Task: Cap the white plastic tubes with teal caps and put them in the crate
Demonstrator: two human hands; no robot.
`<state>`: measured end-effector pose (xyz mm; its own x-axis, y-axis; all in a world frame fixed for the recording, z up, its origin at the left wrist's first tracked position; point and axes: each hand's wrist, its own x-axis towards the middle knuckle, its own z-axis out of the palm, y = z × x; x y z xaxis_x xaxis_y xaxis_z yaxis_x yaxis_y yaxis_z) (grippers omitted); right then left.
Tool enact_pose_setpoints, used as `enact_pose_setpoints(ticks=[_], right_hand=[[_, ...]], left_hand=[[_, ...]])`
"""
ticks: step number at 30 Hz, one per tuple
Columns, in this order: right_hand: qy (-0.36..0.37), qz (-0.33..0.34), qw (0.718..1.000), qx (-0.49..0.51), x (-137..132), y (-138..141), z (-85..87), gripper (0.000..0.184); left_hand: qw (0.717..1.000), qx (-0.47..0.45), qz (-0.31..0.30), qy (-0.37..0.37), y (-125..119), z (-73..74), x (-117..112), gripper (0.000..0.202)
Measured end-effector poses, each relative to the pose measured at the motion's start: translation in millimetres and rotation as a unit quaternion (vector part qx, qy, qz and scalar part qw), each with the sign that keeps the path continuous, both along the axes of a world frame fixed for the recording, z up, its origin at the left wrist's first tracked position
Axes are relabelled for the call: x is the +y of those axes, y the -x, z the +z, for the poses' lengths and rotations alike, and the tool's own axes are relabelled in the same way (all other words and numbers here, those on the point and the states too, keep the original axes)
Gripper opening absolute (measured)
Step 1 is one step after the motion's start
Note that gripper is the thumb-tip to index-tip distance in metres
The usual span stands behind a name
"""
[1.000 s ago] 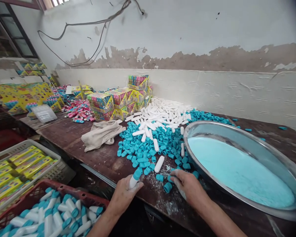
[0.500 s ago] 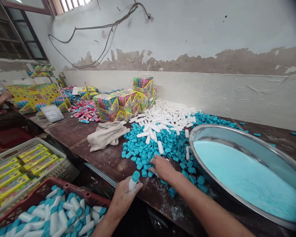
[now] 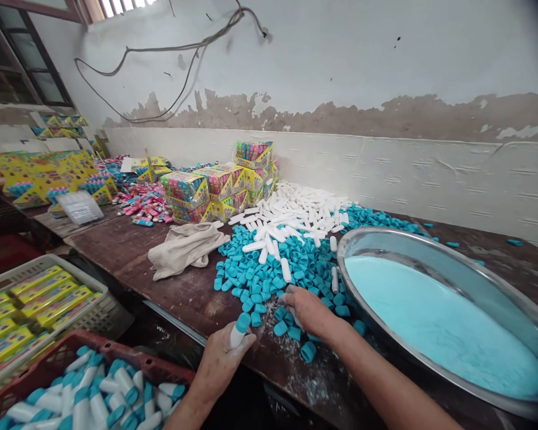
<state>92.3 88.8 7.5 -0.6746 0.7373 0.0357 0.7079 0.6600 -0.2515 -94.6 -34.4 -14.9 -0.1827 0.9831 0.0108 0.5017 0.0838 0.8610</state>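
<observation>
One white tube [image 3: 236, 338], blue cap [image 3: 243, 322] on top, pinched in left hand [image 3: 219, 353]. Right hand [image 3: 308, 309] near loose blue caps [image 3: 240, 255] on worktop [image 3: 116, 245]; cannot tell its grip.

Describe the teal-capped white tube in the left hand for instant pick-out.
From the wide silver metal basin, go left along the near edge of the dark brown table to the bare left hand. It holds the teal-capped white tube, cap end uppermost. Similar ones lie in the red plastic crate; this one is held.
</observation>
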Motion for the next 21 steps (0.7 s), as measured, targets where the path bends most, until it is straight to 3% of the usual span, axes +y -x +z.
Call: enact_pose_setpoints(ticks=[4,8,14,18,21], right_hand=[[-0.006,0.047,0.998,-0.048,0,5,0.1,0.014],[-0.024,0.069,0.995,-0.066,-8,9,-2.7,0.019],[-0.083,0.123,0.988,-0.035,-23,1,0.7,0.014],[-0.057,0.147,0.986,0.047,-39,-10,13.0,0.013],[0.012,0.077,0.990,0.120,-54,-18,17.8,0.041]], left_hand=[[1.000,0.015,-0.003,-0.001,1,-6.9,-2,0.028],[1.000,0.017,-0.006,0.008,-1,-9.9,-1,0.030],[0.999,-0.020,-0.035,0.007,-19,8.7,20,0.024],[0.972,-0.190,-0.132,0.043,-33,12.8,34,0.030],[0.920,-0.358,-0.130,0.096,-39,5.9,37,0.040]])
